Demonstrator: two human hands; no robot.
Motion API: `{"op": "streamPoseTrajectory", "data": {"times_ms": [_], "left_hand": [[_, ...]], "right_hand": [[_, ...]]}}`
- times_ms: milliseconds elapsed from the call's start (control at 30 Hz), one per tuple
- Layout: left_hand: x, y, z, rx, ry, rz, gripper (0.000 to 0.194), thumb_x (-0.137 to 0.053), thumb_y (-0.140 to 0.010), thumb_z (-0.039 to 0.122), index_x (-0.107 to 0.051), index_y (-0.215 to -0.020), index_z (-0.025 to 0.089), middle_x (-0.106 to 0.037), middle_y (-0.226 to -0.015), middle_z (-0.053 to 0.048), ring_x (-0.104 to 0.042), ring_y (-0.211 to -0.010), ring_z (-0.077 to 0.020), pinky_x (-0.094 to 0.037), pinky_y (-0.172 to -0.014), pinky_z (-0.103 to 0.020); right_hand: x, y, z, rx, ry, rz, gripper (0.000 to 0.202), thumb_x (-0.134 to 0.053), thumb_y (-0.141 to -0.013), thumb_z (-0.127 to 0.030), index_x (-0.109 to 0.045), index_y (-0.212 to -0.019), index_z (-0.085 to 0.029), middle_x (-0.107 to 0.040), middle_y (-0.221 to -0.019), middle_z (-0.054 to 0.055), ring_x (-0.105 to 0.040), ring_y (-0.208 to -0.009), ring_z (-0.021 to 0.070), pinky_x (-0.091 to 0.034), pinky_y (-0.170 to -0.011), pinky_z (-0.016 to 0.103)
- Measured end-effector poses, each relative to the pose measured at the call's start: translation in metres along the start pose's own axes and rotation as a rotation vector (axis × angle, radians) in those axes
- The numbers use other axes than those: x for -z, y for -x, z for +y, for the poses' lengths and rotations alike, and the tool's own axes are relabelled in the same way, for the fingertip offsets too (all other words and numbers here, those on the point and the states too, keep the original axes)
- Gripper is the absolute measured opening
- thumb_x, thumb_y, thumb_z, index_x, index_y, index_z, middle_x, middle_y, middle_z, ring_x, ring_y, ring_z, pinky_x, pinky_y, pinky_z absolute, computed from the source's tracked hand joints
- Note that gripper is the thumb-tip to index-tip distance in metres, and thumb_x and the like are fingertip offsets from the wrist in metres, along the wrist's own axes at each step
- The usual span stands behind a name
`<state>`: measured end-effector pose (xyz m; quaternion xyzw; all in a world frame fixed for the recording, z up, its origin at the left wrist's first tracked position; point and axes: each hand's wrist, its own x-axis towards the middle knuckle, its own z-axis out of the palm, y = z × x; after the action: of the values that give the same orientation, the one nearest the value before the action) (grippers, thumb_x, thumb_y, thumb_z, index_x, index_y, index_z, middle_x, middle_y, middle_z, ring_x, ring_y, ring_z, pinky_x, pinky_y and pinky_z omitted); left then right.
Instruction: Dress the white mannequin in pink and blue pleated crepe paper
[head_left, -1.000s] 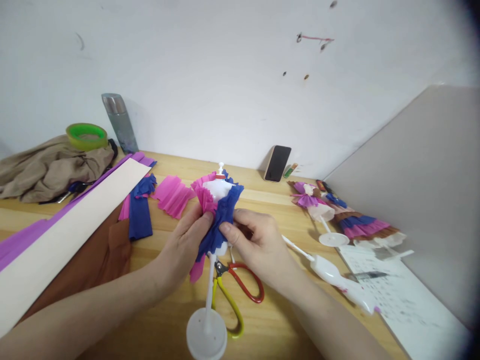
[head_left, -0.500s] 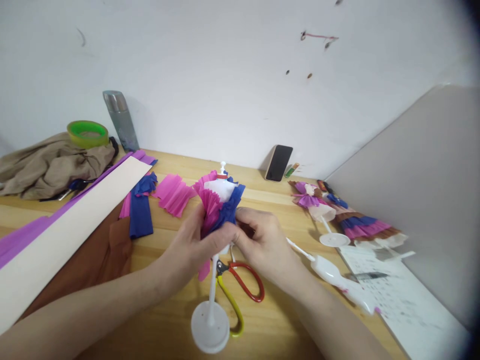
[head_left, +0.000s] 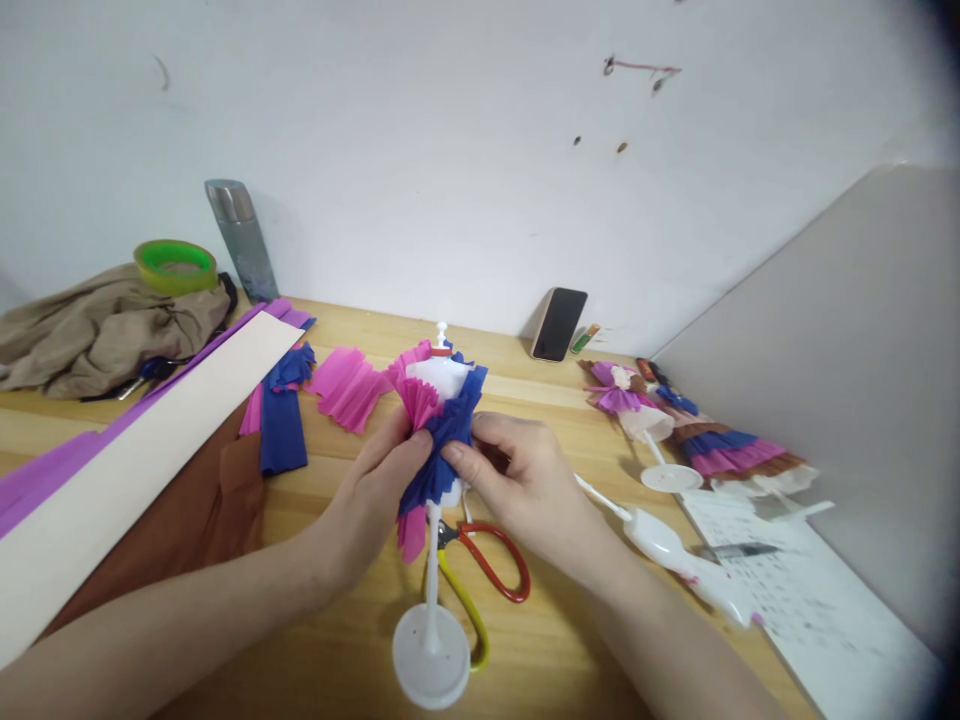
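A small white mannequin (head_left: 439, 378) on a thin stand with a round base (head_left: 431, 655) tilts in front of me, a red band at its neck. Pink pleated crepe paper (head_left: 420, 402) and blue crepe paper (head_left: 448, 440) cross its torso. My left hand (head_left: 379, 478) grips the dressed torso from the left, thumb on the papers. From the right, my right hand (head_left: 517, 465) pinches the blue paper, its thumb on the front and its other fingers partly hidden. Beneath the mannequin lie scissors (head_left: 499, 565) with one red and one yellow handle.
Left lie a long cream strip (head_left: 157, 455), brown crepe paper (head_left: 187, 520), a pink piece (head_left: 349, 388), tape (head_left: 176, 265) and a bottle (head_left: 244, 240). A phone (head_left: 559, 325) leans on the wall. Right are a bare mannequin (head_left: 675, 555), dressed mannequins (head_left: 739, 450) and a written sheet (head_left: 832, 600).
My left thumb has drawn back left from my right thumb, uncovering more of the blue paper. The stand's base has swung slightly to the right.
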<state>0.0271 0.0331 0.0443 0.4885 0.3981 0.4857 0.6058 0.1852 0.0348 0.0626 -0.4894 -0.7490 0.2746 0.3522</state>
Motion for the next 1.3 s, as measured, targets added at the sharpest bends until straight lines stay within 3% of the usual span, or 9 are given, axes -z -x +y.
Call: {"op": "streamPoseTrajectory", "data": {"times_ms": [100, 267, 433, 567, 633, 767, 933, 1067, 1300], "left_hand": [[0.001, 0.000, 0.000, 0.027, 0.077, -0.026, 0.025, -0.060, -0.081, 0.032, -0.069, -0.100, 0.020, -0.072, -0.098, -0.003, -0.061, -0.105, -0.0239, -0.047, -0.087, -0.031], [-0.003, 0.002, 0.005, 0.100, 0.203, -0.064, 0.017, -0.063, -0.067, 0.025, -0.066, -0.083, 0.019, -0.072, -0.086, -0.001, -0.060, -0.080, -0.0185, -0.047, -0.073, -0.029], [-0.006, 0.000, 0.004, 0.116, 0.337, -0.063, 0.016, -0.066, -0.078, 0.035, -0.066, -0.084, 0.021, -0.072, -0.087, -0.002, -0.064, -0.087, -0.0200, -0.050, -0.082, -0.030], [-0.004, 0.002, 0.002, 0.057, 0.229, -0.121, 0.024, -0.074, -0.074, 0.029, -0.069, -0.096, 0.022, -0.071, -0.087, 0.000, -0.063, -0.088, -0.0190, -0.049, -0.080, -0.028], [-0.002, 0.003, -0.001, 0.065, 0.175, -0.084, 0.027, -0.073, -0.078, 0.031, -0.069, -0.103, 0.023, -0.071, -0.089, 0.000, -0.062, -0.088, -0.0177, -0.049, -0.079, -0.026], [-0.002, 0.002, -0.004, 0.090, 0.182, 0.001, 0.019, -0.071, -0.080, 0.035, -0.070, -0.093, 0.022, -0.071, -0.089, 0.000, -0.063, -0.094, -0.0192, -0.047, -0.084, -0.027], [-0.006, 0.000, 0.001, 0.119, 0.322, -0.047, 0.024, -0.070, -0.077, 0.041, -0.068, -0.090, 0.021, -0.072, -0.088, -0.002, -0.065, -0.095, -0.0225, -0.049, -0.087, -0.032], [-0.007, 0.001, 0.006, 0.050, 0.168, -0.127, 0.034, -0.076, -0.072, 0.034, -0.067, -0.102, 0.020, -0.070, -0.088, -0.002, -0.064, -0.093, -0.0230, -0.050, -0.083, -0.032], [-0.005, 0.004, -0.002, 0.069, 0.047, 0.017, 0.030, -0.065, -0.084, 0.040, -0.068, -0.106, 0.021, -0.070, -0.089, -0.002, -0.062, -0.089, -0.0187, -0.050, -0.081, -0.028]], "right_hand": [[0.003, 0.000, 0.002, -0.002, -0.016, -0.010, 0.034, -0.053, -0.088, -0.036, -0.044, -0.059, -0.020, -0.041, -0.053, -0.004, -0.037, -0.050, 0.0100, -0.029, -0.048, 0.025], [0.006, 0.000, 0.002, -0.039, -0.035, -0.036, 0.035, -0.052, -0.086, -0.042, -0.044, -0.058, -0.020, -0.039, -0.053, -0.004, -0.036, -0.050, 0.0105, -0.028, -0.048, 0.025], [0.006, -0.002, 0.000, -0.063, -0.045, -0.034, 0.035, -0.052, -0.084, -0.041, -0.043, -0.058, -0.021, -0.039, -0.052, -0.004, -0.036, -0.050, 0.0103, -0.028, -0.048, 0.025], [0.006, -0.001, 0.001, -0.055, -0.034, -0.025, 0.035, -0.054, -0.084, -0.039, -0.043, -0.057, -0.021, -0.038, -0.051, -0.005, -0.034, -0.049, 0.0100, -0.027, -0.046, 0.025], [0.006, 0.000, 0.002, -0.049, -0.043, -0.035, 0.033, -0.053, -0.086, -0.038, -0.046, -0.059, -0.020, -0.041, -0.052, -0.004, -0.036, -0.050, 0.0105, -0.028, -0.047, 0.025], [0.005, -0.001, 0.003, -0.062, -0.063, -0.053, 0.031, -0.053, -0.086, -0.039, -0.051, -0.062, -0.019, -0.044, -0.055, -0.003, -0.038, -0.051, 0.0111, -0.031, -0.049, 0.026], [0.006, -0.002, 0.002, -0.078, -0.039, -0.037, 0.032, -0.054, -0.085, -0.038, -0.049, -0.059, -0.019, -0.041, -0.052, -0.004, -0.037, -0.050, 0.0103, -0.030, -0.048, 0.025], [0.005, -0.002, 0.000, -0.046, -0.023, -0.023, 0.035, -0.055, -0.084, -0.034, -0.042, -0.055, -0.020, -0.038, -0.050, -0.005, -0.035, -0.048, 0.0092, -0.026, -0.045, 0.024], [0.004, -0.001, 0.000, -0.041, -0.062, -0.036, 0.029, -0.055, -0.086, -0.032, -0.050, -0.060, -0.019, -0.041, -0.051, -0.004, -0.036, -0.049, 0.0097, -0.029, -0.045, 0.024]]}}
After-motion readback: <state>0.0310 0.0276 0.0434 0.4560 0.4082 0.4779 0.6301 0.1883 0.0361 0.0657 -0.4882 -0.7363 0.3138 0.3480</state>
